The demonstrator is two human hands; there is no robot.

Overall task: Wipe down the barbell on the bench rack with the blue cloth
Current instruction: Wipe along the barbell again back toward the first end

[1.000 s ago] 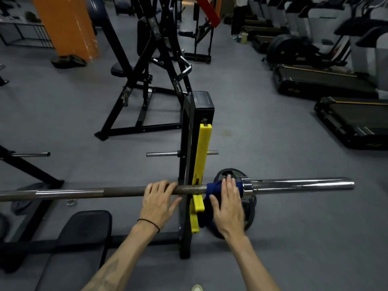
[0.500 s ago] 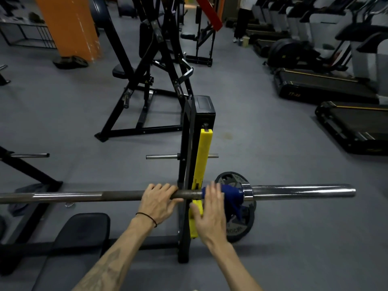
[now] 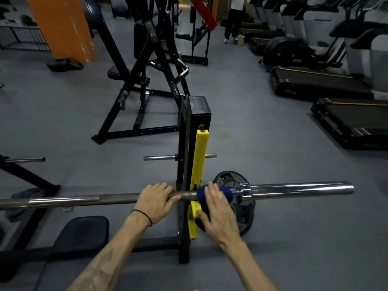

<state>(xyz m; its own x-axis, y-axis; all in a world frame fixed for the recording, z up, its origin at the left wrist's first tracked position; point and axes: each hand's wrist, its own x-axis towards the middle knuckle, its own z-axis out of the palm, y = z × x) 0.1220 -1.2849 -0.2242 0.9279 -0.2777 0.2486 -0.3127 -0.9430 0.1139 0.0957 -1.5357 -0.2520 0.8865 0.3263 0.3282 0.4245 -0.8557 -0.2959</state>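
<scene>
The barbell (image 3: 298,189) lies across the bench rack, its chrome sleeve pointing right. A blue cloth (image 3: 225,194) is draped over the bar between the rack's yellow guard (image 3: 199,160) and the sleeve collar. My right hand (image 3: 219,213) lies over the cloth, fingers on top of the bar and thumb under the hanging part. My left hand (image 3: 156,201) grips the bare bar just left of the black rack upright (image 3: 196,114).
A weight plate (image 3: 231,178) hangs on the rack behind the cloth. The bench pad (image 3: 81,232) is at the lower left. A black machine frame (image 3: 147,91) stands ahead and treadmills (image 3: 346,120) line the right. A person (image 3: 234,19) stands far back.
My right hand slid the cloth left along the bar from the collar toward the yellow guard, then slightly back right. My left hand stayed on the bar.
</scene>
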